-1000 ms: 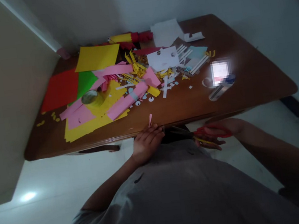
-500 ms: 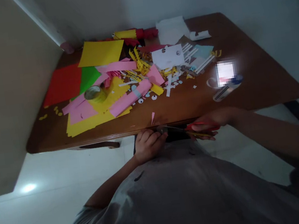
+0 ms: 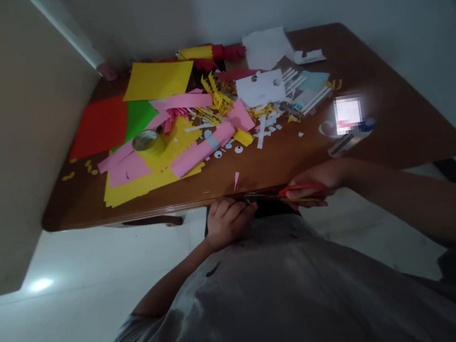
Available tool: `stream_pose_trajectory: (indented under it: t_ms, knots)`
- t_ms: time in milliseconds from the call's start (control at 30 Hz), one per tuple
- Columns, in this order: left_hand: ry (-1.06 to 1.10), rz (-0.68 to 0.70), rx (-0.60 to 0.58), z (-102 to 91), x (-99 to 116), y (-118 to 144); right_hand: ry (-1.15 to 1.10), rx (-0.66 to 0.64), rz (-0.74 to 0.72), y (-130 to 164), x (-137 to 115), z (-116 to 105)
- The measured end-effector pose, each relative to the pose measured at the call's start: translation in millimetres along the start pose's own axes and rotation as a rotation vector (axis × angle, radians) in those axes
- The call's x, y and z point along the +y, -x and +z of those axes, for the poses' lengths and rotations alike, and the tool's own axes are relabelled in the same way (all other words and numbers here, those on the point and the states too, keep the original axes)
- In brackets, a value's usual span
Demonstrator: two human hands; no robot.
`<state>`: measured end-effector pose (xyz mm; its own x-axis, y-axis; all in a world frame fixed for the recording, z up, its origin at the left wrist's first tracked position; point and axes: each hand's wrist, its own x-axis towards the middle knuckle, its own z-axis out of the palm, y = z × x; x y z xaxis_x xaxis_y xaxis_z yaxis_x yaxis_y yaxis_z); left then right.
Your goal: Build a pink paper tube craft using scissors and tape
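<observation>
Scissors [image 3: 294, 193] near pink scrap [image 3: 236, 180], table [image 3: 396, 130] edge.

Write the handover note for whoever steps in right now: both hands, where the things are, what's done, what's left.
Right hand: fingers through the red handles of the scissors, blades pointing toward the left hand at the near table edge.
Left hand: curled at the near edge, pinching a small pink paper piece that sticks up above the fingers.
On the table: a pile of pink strips, yellow sheets, a red sheet, a green sheet, a tape roll, white cut-outs.
Done: many strips and small round pieces already cut.
Left: the pink piece looks only partly trimmed; whole sheets remain uncut.
</observation>
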<state>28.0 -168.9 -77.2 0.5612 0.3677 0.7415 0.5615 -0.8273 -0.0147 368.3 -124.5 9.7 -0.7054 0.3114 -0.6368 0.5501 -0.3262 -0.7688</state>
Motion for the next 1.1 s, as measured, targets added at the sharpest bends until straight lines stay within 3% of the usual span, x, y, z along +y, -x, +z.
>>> stream_pose_trajectory:
  t_ms: [433, 600, 733, 933, 1033, 1100]
  knots:
    - [0.121, -0.055, 0.029, 3.6, -1, 4, 0.021, -0.007, 0.064, -3, 2, 1]
    - [0.252, -0.127, -0.047, 5.9, 1, 13, 0.042, -0.066, -0.001, -4, -3, 4]
    - [0.381, -0.157, -0.099, 8.0, 0, 20, 0.014, -0.057, 0.055, -7, 0, 3]
    - [0.423, -0.151, 0.064, -17.0, -19, 13, 0.098, -0.131, 0.195, 0, 5, 18]
    - [0.395, -0.183, 0.152, -39.4, -36, 1, 0.157, -0.002, 0.060, 13, 3, 30]
    - [0.336, -0.205, 0.178, -50.0, -49, -9, 0.136, 0.263, -0.080, 16, -6, 31]
